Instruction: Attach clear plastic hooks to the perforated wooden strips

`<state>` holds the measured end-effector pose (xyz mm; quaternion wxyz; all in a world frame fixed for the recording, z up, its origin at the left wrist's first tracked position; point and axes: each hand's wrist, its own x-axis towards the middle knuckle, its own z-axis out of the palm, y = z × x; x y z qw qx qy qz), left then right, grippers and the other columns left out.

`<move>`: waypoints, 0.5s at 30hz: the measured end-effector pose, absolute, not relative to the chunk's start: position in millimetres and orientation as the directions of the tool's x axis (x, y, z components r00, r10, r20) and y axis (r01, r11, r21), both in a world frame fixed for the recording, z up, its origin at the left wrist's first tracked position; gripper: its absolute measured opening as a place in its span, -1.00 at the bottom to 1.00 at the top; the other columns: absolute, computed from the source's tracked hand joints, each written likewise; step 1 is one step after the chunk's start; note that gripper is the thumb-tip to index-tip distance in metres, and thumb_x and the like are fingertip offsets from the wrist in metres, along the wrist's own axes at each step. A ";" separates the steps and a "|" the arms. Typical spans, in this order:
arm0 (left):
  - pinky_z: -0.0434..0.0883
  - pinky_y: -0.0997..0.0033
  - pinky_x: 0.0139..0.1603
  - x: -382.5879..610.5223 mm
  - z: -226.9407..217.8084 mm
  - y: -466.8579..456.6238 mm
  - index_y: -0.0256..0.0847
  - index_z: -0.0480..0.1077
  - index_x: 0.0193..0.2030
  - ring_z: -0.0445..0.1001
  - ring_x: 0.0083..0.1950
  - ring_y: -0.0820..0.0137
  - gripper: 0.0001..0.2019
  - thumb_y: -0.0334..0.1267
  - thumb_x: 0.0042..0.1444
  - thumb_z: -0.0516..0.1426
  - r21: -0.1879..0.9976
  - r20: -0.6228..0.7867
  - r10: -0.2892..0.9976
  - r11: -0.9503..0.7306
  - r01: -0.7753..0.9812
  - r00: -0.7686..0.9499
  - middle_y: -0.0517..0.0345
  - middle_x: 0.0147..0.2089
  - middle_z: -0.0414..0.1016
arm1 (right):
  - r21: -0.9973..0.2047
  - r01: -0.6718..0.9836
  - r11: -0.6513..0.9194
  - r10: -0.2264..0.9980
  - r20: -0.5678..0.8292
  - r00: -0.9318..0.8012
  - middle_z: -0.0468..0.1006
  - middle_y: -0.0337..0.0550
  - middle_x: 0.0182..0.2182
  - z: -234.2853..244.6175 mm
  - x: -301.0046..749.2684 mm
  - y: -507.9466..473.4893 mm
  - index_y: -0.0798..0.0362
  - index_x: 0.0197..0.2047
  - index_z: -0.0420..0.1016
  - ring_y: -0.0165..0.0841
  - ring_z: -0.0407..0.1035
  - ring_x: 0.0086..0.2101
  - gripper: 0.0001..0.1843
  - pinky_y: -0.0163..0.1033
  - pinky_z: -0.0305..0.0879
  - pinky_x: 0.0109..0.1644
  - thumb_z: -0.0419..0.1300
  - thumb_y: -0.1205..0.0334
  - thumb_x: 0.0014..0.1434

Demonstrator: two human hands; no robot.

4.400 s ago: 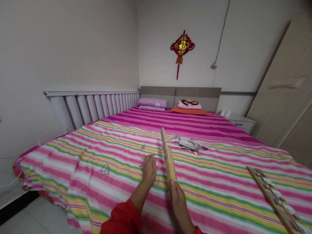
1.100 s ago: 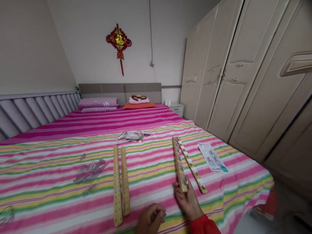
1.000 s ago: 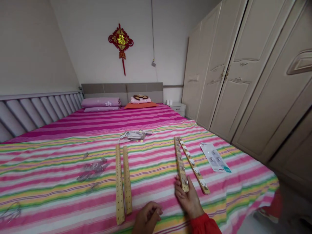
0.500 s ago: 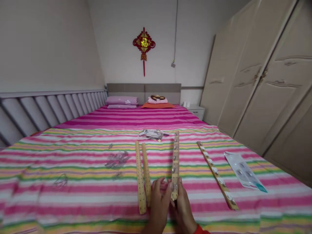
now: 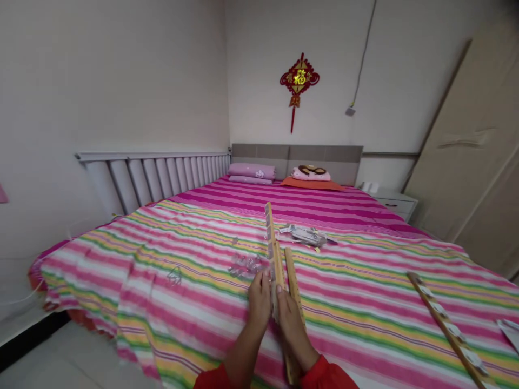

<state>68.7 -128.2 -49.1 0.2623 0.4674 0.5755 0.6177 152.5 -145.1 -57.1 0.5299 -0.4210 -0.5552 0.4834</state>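
Observation:
A long wooden strip (image 5: 269, 232) with small shiny pieces along one face stands tilted on its edge between my hands, pointing away from me. My left hand (image 5: 259, 303) grips its near end from the left, and my right hand (image 5: 290, 320) holds it from the right, fingers partly hidden behind it. Just right of it lies another wooden strip (image 5: 291, 265) with rows of small holes, partly covered by my right hand and forearm. A heap of clear plastic pieces (image 5: 247, 263) lies left of the held strip.
On the striped bed sheet (image 5: 194, 319) rest a plastic packet (image 5: 305, 235), a thin clear loop (image 5: 174, 276) and, at right, a wooden strip bearing white pieces (image 5: 446, 324). A clear package (image 5: 510, 332) is cut off at the right edge. The bed's edge drops away at lower left.
My view has turned left. Both hands have carried the held strip leftward over the perforated strips, and it has turned so that its studded face looks left.

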 end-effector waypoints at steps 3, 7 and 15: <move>0.28 0.41 -0.37 42.6 -56.9 -118.7 -0.18 0.31 -0.46 0.33 -0.43 0.38 -0.62 0.02 0.18 -0.09 0.945 0.302 0.825 -0.193 0.265 -0.478 0.19 -0.50 0.36 | -0.980 0.010 0.199 0.973 0.197 -0.123 0.57 -0.04 -0.43 -59.0 131.0 -132.2 0.12 -0.35 0.53 -0.24 0.42 -0.37 -0.33 -0.20 0.34 -0.25 -0.02 -0.35 0.08; 0.25 0.43 -0.41 10.5 -63.5 -105.3 -0.17 0.30 -0.48 0.30 -0.47 0.39 -0.67 -0.04 0.16 -0.09 0.924 0.336 0.792 -0.173 0.340 -0.510 0.22 -0.54 0.31 | -0.987 0.079 0.143 0.977 0.127 -0.173 0.33 -0.25 -0.69 -62.6 107.1 -118.6 0.01 -0.58 0.33 -0.34 0.23 -0.62 -0.32 -0.24 0.16 -0.54 -0.12 -0.45 0.02; 0.32 0.27 -0.12 -61.3 -63.7 -79.2 -0.18 0.41 -0.39 0.42 -0.24 0.28 -0.65 -0.08 0.18 -0.11 0.797 0.489 0.710 -0.128 0.591 -0.506 0.08 -0.38 0.46 | -0.986 0.106 0.131 0.969 0.104 -0.226 0.23 -0.33 -0.73 -69.4 100.5 -114.9 -0.01 -0.57 0.28 -0.38 0.16 -0.67 -0.35 -0.26 0.09 -0.58 -0.13 -0.44 0.05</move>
